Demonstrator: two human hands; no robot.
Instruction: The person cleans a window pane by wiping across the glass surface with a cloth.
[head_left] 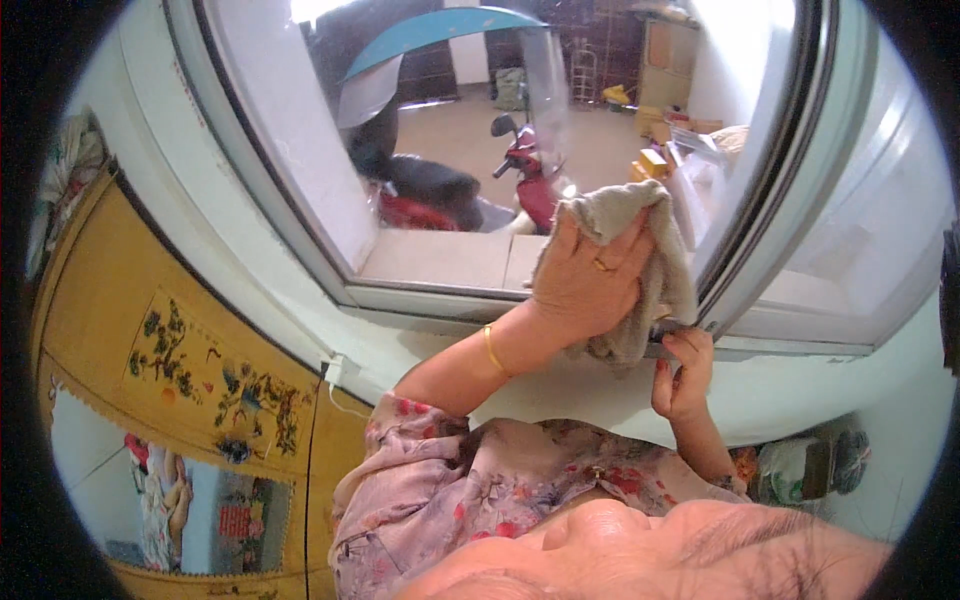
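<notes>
A grey-brown cloth (675, 250) lies against the window glass (450, 170), bunched at its top edge and hanging down past the sill line. My left hand (590, 275), with a ring and a gold bracelet on its wrist, presses and grips the cloth; some fingertips are tucked in its folds. Lower and to the right, my right hand (688, 375) has its fingers curled at a small dark window handle (662, 328) on the frame. Thumb and forefinger seem to pinch it, partly covered by the cloth's edge.
The window frame (440, 302) surrounds the pane. Through the glass are a red scooter (540, 195) with a blue canopy (440, 38) and stacked boxes. A yellow painted cabinet (90, 270) with a mirror stands left, near a white plug (335, 370). Bags (785, 468) sit at lower right.
</notes>
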